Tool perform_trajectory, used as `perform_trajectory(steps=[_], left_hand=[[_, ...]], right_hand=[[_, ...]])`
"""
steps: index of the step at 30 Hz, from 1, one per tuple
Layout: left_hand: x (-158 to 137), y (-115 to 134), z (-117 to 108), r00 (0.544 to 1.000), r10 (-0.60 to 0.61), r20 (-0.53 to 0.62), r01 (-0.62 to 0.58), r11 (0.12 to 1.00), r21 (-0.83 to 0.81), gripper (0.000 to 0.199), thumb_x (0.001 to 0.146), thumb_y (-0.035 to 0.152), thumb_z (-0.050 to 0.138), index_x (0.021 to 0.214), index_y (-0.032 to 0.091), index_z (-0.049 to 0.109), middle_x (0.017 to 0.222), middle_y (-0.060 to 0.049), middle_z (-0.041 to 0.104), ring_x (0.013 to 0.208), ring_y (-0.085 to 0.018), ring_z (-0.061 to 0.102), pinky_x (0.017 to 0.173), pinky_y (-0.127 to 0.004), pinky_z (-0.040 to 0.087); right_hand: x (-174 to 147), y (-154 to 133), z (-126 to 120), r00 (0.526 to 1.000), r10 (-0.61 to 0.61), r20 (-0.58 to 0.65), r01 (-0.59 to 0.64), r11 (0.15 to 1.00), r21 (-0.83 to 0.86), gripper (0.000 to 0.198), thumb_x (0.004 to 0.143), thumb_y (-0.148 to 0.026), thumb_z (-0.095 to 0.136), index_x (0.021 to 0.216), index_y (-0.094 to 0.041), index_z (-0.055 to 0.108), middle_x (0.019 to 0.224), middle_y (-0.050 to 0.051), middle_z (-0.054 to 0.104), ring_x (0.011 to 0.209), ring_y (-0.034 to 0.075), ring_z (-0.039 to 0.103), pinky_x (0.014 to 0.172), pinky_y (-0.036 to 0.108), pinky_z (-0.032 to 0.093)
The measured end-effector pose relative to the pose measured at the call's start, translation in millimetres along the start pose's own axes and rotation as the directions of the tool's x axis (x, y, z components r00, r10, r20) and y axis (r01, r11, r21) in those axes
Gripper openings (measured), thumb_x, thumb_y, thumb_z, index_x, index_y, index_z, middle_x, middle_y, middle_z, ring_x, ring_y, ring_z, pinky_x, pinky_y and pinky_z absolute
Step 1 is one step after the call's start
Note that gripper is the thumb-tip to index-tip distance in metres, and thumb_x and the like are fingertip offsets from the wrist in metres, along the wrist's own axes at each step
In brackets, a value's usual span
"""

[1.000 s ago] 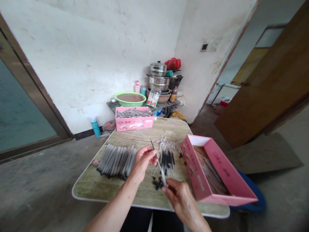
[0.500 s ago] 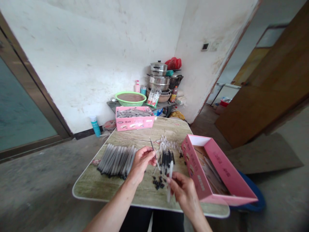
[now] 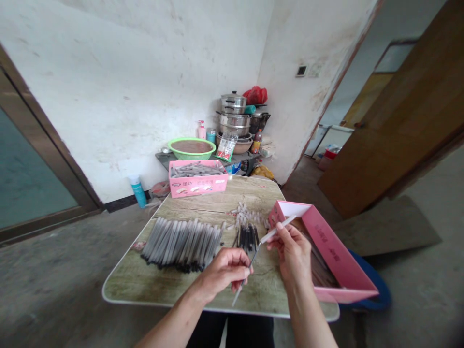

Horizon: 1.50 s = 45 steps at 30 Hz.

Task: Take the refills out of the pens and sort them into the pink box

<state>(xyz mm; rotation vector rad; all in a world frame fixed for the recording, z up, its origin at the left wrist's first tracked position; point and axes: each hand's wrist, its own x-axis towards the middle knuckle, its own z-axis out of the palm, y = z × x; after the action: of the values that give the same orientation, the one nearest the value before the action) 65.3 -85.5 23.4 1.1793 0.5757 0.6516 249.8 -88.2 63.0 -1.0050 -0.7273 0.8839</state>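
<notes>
Wood-grain table [image 3: 159,287] with a pale rim; scuffed white wall [image 3: 145,72] behind it. Both hands are raised over the near right part of the table.

Left hand [image 3: 237,270]: thumb and fingers closed in a pinch on a thin refill [image 3: 255,253]. Right hand [image 3: 290,241]: thumb and fingers closed on a whitish tube [image 3: 268,236]. The refill crosses the left fingertips and reaches toward the right hand; the tube projects from both sides of the right hand's grip.

Long axis, refill: slanted, with a pale end pointing down toward the person and the other end up and to the right. Long axis, tube: a flatter slant, far end pointing right and away — over the pink box [image 3: 333,244] in this view. Both parts meet at the tube's left end; whether the refill has entered it cannot be told.

Left of the hands lies a row of dark-ended tubes [image 3: 184,241]; beyond them, dark refills [image 3: 248,238] lie bundled.

Fingers cover the middle of each held part. The right arm hides part of the pink box — its contents are hard to make out. Both forearms are cut off below.
</notes>
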Motion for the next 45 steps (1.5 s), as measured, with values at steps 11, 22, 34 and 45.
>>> perform_trajectory(steps=[11,22,34,45], left_hand=[[3.7,3.5,4.1,0.994,-0.007,-0.109,-0.013,0.983,-0.183,0.032,0.073,0.037,0.074,0.087,0.016,0.054,0.065,-0.002,0.063,0.046,-0.009,0.054,0.041,-0.018,0.041],[13.9,-14.2,0.3,0.973,-0.107,-0.207,0.057,0.971,-0.232,0.04,0.079,0.051,0.066,0.066,0.014,0.061,0.049,0.0,0.056,0.038,-0.008,0.049,0.037,-0.018,0.031],[24.9,-11.8,-33.1,0.812,-0.261,-0.522,-0.171,0.749,-0.64,0.009,0.08,0.015,0.068,0.072,0.01,0.066,0.058,-0.002,0.063,0.045,-0.006,0.057,0.04,-0.013,0.045],[22.0,-14.9,-25.2,0.814,-0.188,-0.549,-0.21,0.786,-0.581,0.018,0.07,0.021,0.079,0.075,0.01,0.066,0.06,-0.002,0.065,0.048,-0.008,0.059,0.044,-0.015,0.05]], right_hand=[[-26.2,35.6,4.9,0.873,0.457,0.171,-0.476,0.874,0.094,0.031,0.067,-0.036,0.082,0.067,-0.012,0.062,0.049,0.001,0.063,0.036,0.01,0.055,0.033,0.017,0.044],[-70.9,42.6,19.5,0.699,0.653,0.292,-0.703,0.702,0.113,0.04,0.066,-0.046,0.081,0.069,-0.011,0.063,0.041,-0.004,0.055,0.029,0.007,0.047,0.028,0.016,0.042],[-42.6,72.6,-48.7,0.985,0.043,0.169,0.106,0.623,-0.775,0.033,0.083,-0.047,0.059,0.08,-0.016,0.072,0.066,0.007,0.068,0.057,0.019,0.062,0.053,0.026,0.045],[-50.0,95.3,-29.2,0.949,0.075,0.306,0.229,0.503,-0.833,0.015,0.078,-0.022,0.058,0.064,-0.019,0.06,0.064,0.004,0.063,0.06,0.014,0.057,0.059,0.022,0.036]])
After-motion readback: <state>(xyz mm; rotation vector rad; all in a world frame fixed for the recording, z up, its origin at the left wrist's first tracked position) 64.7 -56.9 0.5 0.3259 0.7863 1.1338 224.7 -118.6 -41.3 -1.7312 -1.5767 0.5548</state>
